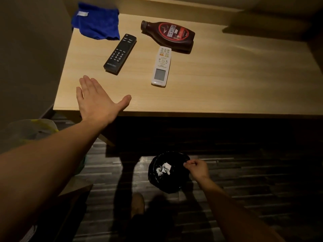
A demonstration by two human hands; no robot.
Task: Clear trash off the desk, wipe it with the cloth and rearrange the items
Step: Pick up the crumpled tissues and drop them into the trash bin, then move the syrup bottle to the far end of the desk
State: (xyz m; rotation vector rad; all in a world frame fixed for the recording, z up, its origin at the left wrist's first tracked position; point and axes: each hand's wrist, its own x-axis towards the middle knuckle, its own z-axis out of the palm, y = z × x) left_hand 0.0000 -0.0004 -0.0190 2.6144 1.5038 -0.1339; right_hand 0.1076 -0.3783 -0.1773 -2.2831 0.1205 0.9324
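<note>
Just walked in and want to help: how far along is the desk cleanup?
Trash looks cleared: crumpled paper lies in the bin, right hand at its rim. Left hand hovers open over the desk. Wiping seems left: the cloth sits at the back corner. The black remote, white remote and tipped bottle await rearranging.

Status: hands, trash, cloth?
Left hand open, over desk edge. Right hand curled at bin rim, grip unclear. Paper in bin. Cloth untouched; black remote, white remote, bottle on desk.
</note>
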